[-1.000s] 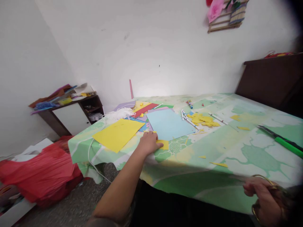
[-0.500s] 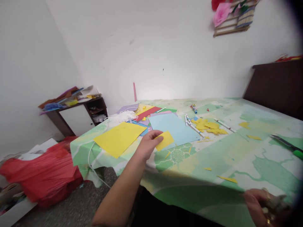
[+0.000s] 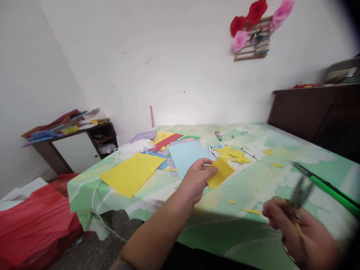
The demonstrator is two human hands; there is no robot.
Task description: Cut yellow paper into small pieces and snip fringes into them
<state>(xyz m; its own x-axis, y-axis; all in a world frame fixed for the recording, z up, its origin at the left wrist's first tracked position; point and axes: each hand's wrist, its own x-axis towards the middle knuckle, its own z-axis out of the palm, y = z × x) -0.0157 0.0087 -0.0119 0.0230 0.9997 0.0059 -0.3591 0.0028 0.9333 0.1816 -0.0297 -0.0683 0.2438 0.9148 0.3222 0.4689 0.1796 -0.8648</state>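
My left hand [image 3: 198, 178] pinches a small yellow paper square [image 3: 221, 172] by its left side, above the table's front part. At the lower right, my right hand [image 3: 295, 228] grips a pair of scissors [image 3: 302, 191] by gold-coloured handles; the blades point up and are smeared by motion. A large yellow sheet [image 3: 132, 172] lies left of my left hand. Behind that hand is a light blue sheet [image 3: 187, 153]. Yellow paper scraps [image 3: 232, 153] sit in a heap farther back, and a few thin slivers [image 3: 250, 211] lie between my hands.
A utility knife with a green handle [image 3: 332, 189] lies at the right. Several white markers [image 3: 249, 153] are near the scraps. White cord [image 3: 135, 148] is heaped at the back left. A red plastic bag [image 3: 39, 225] stands on the floor, and a dark cabinet [image 3: 309, 116] is at the right.
My left hand has moved right and nearer with the yellow square. My right hand has risen from the lower right edge, bringing the scissors into clearer view. The camera has turned right.
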